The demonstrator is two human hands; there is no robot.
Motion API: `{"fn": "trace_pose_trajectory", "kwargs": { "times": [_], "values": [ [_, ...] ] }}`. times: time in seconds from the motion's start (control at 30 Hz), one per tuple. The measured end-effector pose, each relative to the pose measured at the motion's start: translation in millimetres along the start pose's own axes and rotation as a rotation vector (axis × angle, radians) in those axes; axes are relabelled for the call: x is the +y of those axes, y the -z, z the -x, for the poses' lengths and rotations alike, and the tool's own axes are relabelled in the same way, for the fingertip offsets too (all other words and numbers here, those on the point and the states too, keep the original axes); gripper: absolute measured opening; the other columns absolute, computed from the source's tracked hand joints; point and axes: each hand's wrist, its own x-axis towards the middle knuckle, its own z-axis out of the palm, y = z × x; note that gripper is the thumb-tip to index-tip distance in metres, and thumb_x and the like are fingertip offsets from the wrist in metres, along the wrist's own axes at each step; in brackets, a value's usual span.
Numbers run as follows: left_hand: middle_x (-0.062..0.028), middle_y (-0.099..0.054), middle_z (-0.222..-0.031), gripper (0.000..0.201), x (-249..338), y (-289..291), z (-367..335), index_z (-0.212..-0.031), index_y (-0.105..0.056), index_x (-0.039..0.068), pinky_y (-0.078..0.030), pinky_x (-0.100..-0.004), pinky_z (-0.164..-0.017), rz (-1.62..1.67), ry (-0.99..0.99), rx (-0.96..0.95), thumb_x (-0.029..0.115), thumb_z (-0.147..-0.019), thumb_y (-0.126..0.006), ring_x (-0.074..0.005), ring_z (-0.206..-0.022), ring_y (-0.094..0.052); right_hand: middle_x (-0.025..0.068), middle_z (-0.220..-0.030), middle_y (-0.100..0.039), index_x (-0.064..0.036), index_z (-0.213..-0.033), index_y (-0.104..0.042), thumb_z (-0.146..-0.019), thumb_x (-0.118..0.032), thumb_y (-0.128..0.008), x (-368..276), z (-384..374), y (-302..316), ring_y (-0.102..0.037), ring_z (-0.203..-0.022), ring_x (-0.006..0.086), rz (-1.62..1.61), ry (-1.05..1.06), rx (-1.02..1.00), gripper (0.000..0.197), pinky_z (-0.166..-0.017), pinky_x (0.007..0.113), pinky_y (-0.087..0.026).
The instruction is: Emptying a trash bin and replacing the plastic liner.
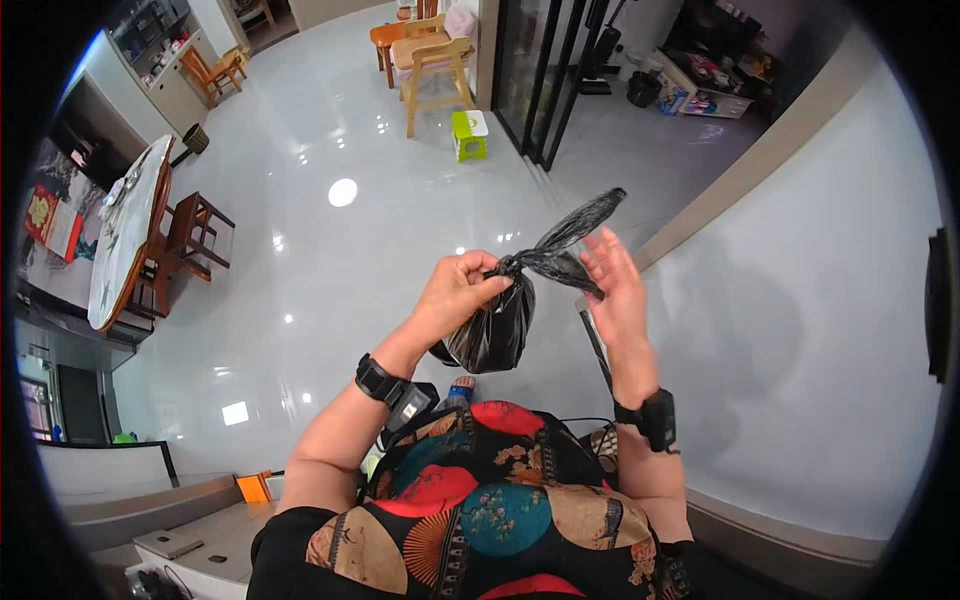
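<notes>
- Two hands at work on one small black plastic bag (497, 325), held in the air in front of the chest, above the glossy pale grey floor (330, 270).
- Left hand (455, 292): fingers curled shut around the bag's gathered neck, just below the knot; thumb and fingertips pinch the twisted plastic.
- Right hand (618, 290): fingers spread and nearly straight, palm turned toward the bag. The fingertips lie against the lower loose tail of plastic; no closed grip on it.
- Bag body: rounded, filled, hanging down from the left fist. Long axis runs from the lower bulge up to the knot, tilted slightly rightward at the top.
- Knot (512, 264) sits at the top of the bag, between the two hands.
- Two loose tails leave the knot toward the right: one points up and right, ending well above the right fingertips; the other runs right and slightly down to the right palm.
- Each wrist carries a black strapped device.
- Further out: a light wooden chair (432, 70) and a small green-and-white stool (469, 133) stand well apart, far across the floor; a dark wooden dining table (130, 235) is at far left.
</notes>
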Motion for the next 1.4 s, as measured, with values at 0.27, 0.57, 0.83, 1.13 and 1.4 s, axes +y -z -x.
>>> {"fn": "trace_pose_trajectory", "kwargs": {
  "times": [0.27, 0.57, 0.83, 1.13, 1.4],
  "values": [
    [0.0002, -0.055, -0.064, 0.019, 14.9, 8.3, -11.0, -0.090, -0.064, -0.004, -0.041, -0.0243, -0.055, -0.354, -0.069, -0.033, 0.013, -0.082, -0.067, -0.0056, -0.059, -0.048, 0.0055, -0.101, -0.066, 0.0013, -0.107, -0.064, -0.090, -0.026, -0.060, 42.6, -4.0, -5.3, -0.061, -0.097, 0.0166, 1.070, 0.077, -0.497, 0.033, -0.082, 0.029, -0.047],
    [-0.0004, -0.059, -0.083, 0.012, -34.1, 38.1, -5.6, -0.093, -0.055, 0.004, -0.051, -0.0225, -0.062, 0.082, 0.136, 0.169, 0.012, -0.090, -0.063, -0.0072, -0.074, -0.058, 0.0043, -0.087, -0.067, -0.0001, -0.105, -0.063, -0.083, 0.007, -0.052, 71.4, -61.1, 28.4, -0.058, -0.085, 0.0070, 0.663, 0.262, -0.270, 0.025, -0.078, 0.023, -0.046],
    [0.0000, -0.056, -0.072, 0.018, -43.9, 22.0, 4.1, -0.091, -0.057, 0.002, -0.043, -0.0231, -0.055, -0.136, 0.236, 0.081, 0.019, -0.089, -0.062, -0.0063, -0.069, -0.052, 0.0089, -0.081, -0.065, -0.0025, -0.099, -0.061, -0.084, -0.009, -0.059, 96.5, -46.4, 3.5, -0.061, -0.075, 0.0169, 0.997, 0.305, -0.658, 0.017, -0.071, 0.028, -0.047],
    [0.0027, -0.054, -0.068, 0.019, -84.2, 97.9, 33.1, -0.088, -0.062, 0.006, -0.038, -0.0226, -0.054, 0.115, 0.215, 0.554, 0.025, -0.092, -0.061, -0.0056, -0.060, -0.045, -0.0043, -0.071, -0.049, -0.0002, -0.086, -0.064, -0.092, -0.020, -0.055, 142.6, -72.0, 23.1, -0.040, -0.066, 0.0060, 0.768, 0.014, -0.261, 0.022, -0.059, 0.024, -0.035],
    [-0.0015, -0.060, -0.080, 0.020, -98.8, 145.6, 73.7, -0.086, -0.059, 0.006, -0.042, -0.0244, -0.063, 0.312, 0.270, 0.427, 0.021, -0.097, -0.050, -0.0083, -0.069, -0.049, -0.0037, -0.079, -0.057, -0.0083, -0.085, -0.063, -0.090, -0.027, -0.062, 177.4, -76.9, -14.7, -0.048, -0.074, 0.0059, 0.732, -0.214, -0.194, 0.020, -0.067, 0.024, -0.040]
  ]
}}
